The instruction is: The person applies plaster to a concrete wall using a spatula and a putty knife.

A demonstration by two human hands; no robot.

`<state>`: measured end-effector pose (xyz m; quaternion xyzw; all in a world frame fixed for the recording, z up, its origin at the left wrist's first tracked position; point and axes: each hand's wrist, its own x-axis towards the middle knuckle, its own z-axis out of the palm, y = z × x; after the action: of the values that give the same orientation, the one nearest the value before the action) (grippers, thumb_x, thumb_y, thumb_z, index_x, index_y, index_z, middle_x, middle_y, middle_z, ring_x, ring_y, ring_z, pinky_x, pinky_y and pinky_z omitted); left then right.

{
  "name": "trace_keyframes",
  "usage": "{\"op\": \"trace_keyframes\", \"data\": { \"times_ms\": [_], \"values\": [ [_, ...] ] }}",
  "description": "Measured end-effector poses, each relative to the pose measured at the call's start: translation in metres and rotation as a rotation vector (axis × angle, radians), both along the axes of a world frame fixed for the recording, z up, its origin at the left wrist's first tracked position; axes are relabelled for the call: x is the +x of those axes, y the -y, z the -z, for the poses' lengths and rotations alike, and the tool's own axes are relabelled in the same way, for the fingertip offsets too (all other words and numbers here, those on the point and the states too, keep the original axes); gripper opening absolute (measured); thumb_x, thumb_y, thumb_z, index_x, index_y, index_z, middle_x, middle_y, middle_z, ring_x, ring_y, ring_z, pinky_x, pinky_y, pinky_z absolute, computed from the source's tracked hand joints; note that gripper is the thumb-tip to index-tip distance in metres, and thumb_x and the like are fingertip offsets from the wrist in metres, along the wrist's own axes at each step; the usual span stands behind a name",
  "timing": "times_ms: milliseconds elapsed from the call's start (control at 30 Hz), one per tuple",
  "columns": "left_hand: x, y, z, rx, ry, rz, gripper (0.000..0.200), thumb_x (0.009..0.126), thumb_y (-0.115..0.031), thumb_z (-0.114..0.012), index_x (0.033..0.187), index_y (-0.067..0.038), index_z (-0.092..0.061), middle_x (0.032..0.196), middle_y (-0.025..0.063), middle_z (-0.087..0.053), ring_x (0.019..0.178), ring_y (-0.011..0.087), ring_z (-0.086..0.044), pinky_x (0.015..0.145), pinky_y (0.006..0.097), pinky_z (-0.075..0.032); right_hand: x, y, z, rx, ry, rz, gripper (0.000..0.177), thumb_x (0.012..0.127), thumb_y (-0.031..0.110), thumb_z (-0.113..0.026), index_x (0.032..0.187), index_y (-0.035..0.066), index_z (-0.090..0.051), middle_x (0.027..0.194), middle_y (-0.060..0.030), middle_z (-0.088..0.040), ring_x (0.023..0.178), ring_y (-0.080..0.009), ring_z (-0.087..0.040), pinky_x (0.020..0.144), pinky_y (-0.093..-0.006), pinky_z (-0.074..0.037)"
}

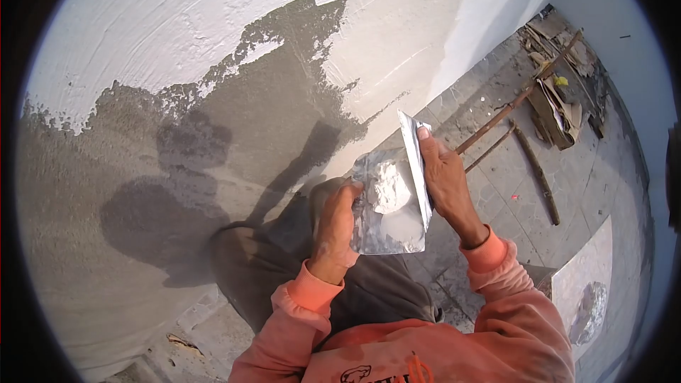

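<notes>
My left hand (336, 227) grips the left edge of a flat metal plate (364, 235), thumb on top. On the plate lies a heap of wet white plaster (390, 189), with a thinner smear below it. My right hand (447, 179) is closed on a long metal scraper blade (413, 159), tilted on edge along the plate's right side. Its handle, if any, is hidden by the fingers. To the left rises a wall with white plaster (170, 35) over its upper part and bare grey render (262, 110) below, where my shadow falls.
A long wooden pole (507, 108) slants across the tiled floor (489, 202) on the right, beside a shorter stick (535, 172). Scraps of cardboard (557, 113) and wood lie in the far corner. Near my right elbow is a pale board (592, 259) bearing a whitish lump (590, 312).
</notes>
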<state>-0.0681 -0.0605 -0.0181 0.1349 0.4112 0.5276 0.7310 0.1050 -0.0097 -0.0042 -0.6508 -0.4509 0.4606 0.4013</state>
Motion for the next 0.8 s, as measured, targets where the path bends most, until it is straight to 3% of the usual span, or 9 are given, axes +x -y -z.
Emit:
{"op": "trace_keyframes", "data": {
  "times_ms": [100,300,433,533,633,733,800],
  "values": [
    [0.0,-0.001,-0.005,-0.049,-0.002,-0.015,0.022,0.091,-0.015,-0.051,0.104,0.001,-0.059,0.097,0.0072,-0.063,0.087,0.015,-0.062,0.077,0.0281,-0.05,0.004,0.007,0.021,0.064,0.073,-0.023,0.058,0.096,0.051,-0.049,0.068,0.0,-0.049,0.061,-0.0014,-0.041,0.062,-0.0083,-0.037,0.053,-0.0299,-0.035],
    [0.001,-0.002,0.001,-0.049,-0.003,-0.02,0.022,0.092,-0.016,-0.046,0.1,0.001,-0.059,0.092,0.0063,-0.062,0.082,0.0141,-0.061,0.074,0.0286,-0.05,0.016,0.025,0.029,0.032,0.169,-0.096,0.06,0.096,0.05,-0.05,0.068,-0.002,-0.045,0.06,-0.0066,-0.038,0.063,-0.0115,-0.035,0.054,-0.0329,-0.036],
    [-0.003,-0.009,-0.008,-0.041,-0.015,-0.022,0.025,0.092,-0.015,-0.045,0.104,0.002,-0.059,0.096,0.0074,-0.063,0.086,0.0147,-0.062,0.076,0.0289,-0.05,0.019,0.04,0.029,0.015,0.182,-0.145,0.058,0.096,0.051,-0.05,0.072,-0.003,-0.048,0.061,-0.0066,-0.039,0.063,-0.0125,-0.037,0.055,-0.0334,-0.036],
    [-0.009,-0.009,0.002,-0.005,-0.038,0.021,0.026,0.091,-0.016,-0.049,0.108,0.002,-0.059,0.099,0.0088,-0.065,0.089,0.0174,-0.064,0.078,0.0306,-0.053,0.018,0.046,0.027,0.033,0.053,-0.139,0.058,0.096,0.051,-0.051,0.071,-0.001,-0.049,0.061,-0.0042,-0.039,0.063,-0.0111,-0.037,0.054,-0.0325,-0.036],
    [-0.014,-0.015,0.003,-0.011,-0.029,0.032,0.028,0.091,-0.016,-0.049,0.109,0.003,-0.058,0.101,0.01,-0.065,0.089,0.0179,-0.064,0.079,0.0307,-0.053,0.034,0.055,0.028,-0.165,0.173,-0.256,0.055,0.095,0.049,-0.053,0.073,-0.001,-0.052,0.062,-0.0012,-0.042,0.062,-0.0095,-0.039,0.053,-0.0312,-0.035],
    [-0.022,-0.023,-0.005,0.005,-0.122,0.027,0.03,0.092,-0.019,-0.043,0.108,0.002,-0.059,0.1,0.0088,-0.062,0.089,0.0166,-0.062,0.077,0.0305,-0.051,0.055,0.065,0.022,-0.16,0.28,-0.426,0.051,0.095,0.047,-0.054,0.076,-0.001,-0.056,0.063,0.0,-0.043,0.062,-0.0091,-0.039,0.052,-0.0307,-0.034],
    [-0.028,-0.028,-0.003,0.039,-0.151,0.013,0.03,0.093,-0.019,-0.043,0.109,0.001,-0.058,0.101,0.0083,-0.062,0.089,0.0164,-0.062,0.078,0.0307,-0.05,0.061,0.07,0.021,-0.202,0.103,-0.351,0.045,0.095,0.044,-0.056,0.091,-0.001,-0.061,0.07,0.0019,-0.051,0.064,-0.0071,-0.044,0.055,-0.0272,-0.038]
  ]
}}
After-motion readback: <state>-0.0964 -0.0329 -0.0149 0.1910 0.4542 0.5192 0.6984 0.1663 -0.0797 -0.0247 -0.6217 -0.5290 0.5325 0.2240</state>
